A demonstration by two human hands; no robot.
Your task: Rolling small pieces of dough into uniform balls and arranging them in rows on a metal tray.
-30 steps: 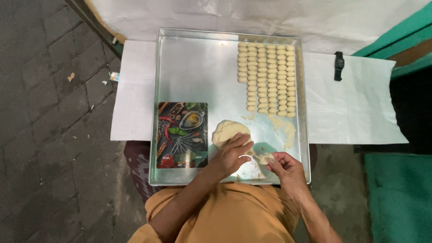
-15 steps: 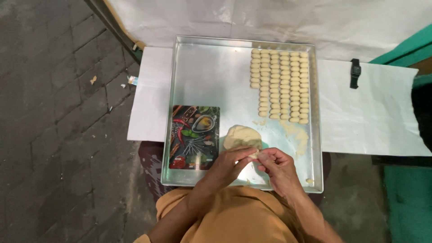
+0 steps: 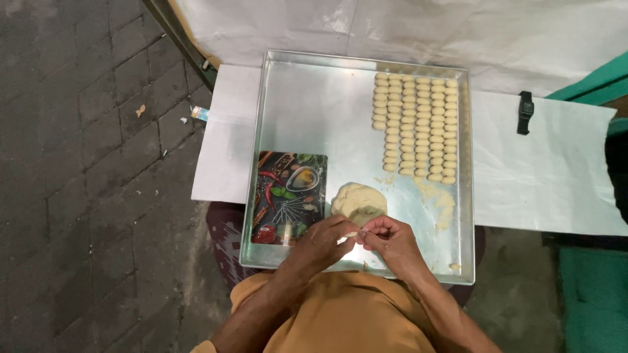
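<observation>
While pinched between left hand and right hand, both grips closed: one dough bit; nearby, one dough lump, one tray.

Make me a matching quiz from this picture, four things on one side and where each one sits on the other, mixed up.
Things:
1. dough lump
2. shaped pieces
3. printed board
4. wristwatch

Places:
A. on the white sheet, right of the tray
B. near left corner of the tray
C. in rows at the tray's far right
D. just beyond the two hands, left hand and right hand

Pairs: 1-D, 2-C, 3-B, 4-A
</observation>
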